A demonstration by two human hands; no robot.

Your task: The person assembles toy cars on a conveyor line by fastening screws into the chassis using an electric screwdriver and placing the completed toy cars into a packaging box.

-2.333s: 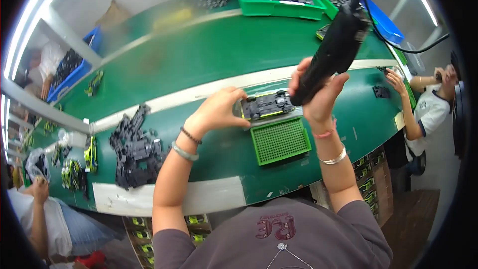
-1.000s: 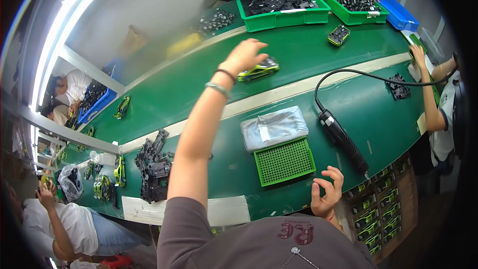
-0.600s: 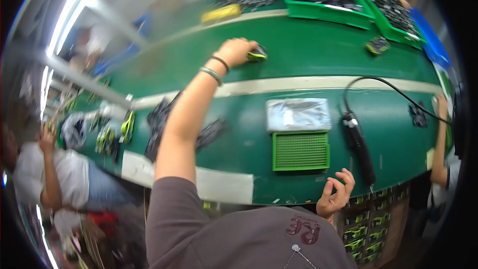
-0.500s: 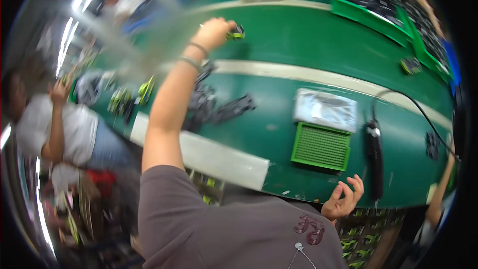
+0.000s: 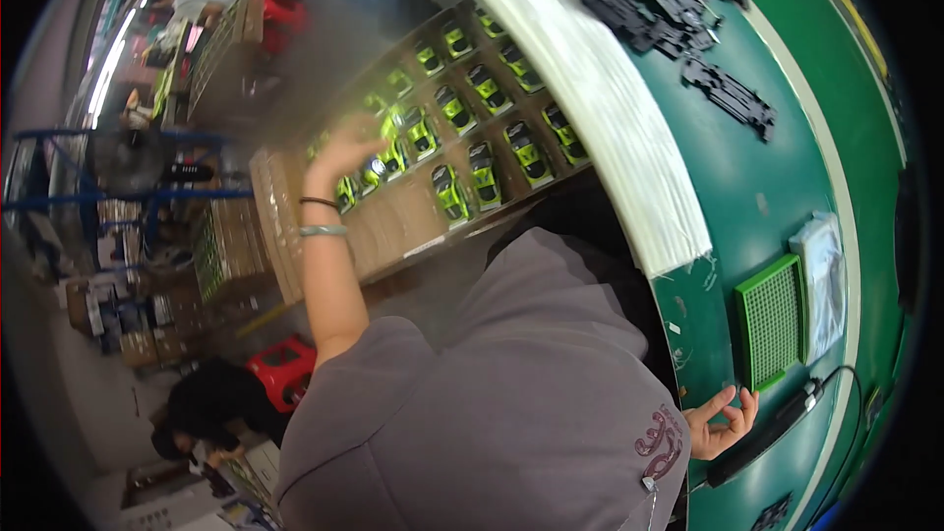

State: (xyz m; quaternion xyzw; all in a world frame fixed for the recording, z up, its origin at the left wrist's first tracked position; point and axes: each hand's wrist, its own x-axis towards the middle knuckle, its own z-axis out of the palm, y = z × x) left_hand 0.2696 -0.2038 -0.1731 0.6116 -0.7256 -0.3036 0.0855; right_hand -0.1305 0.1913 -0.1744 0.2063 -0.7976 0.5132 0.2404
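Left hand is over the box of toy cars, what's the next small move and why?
Probably lower the left hand a little and set its green toy car into a free cell of the divided carton. The hand hovers at the carton's near end, where rows of green cars already sit in their cells. The right hand rests idle at the table edge.

Yellow-green toy car (image 5: 376, 165), blurred, among rowed cars in a cardboard box (image 5: 295, 226).

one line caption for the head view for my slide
Left hand reaches a tray of green toy cars; right hand rests by the green bench.
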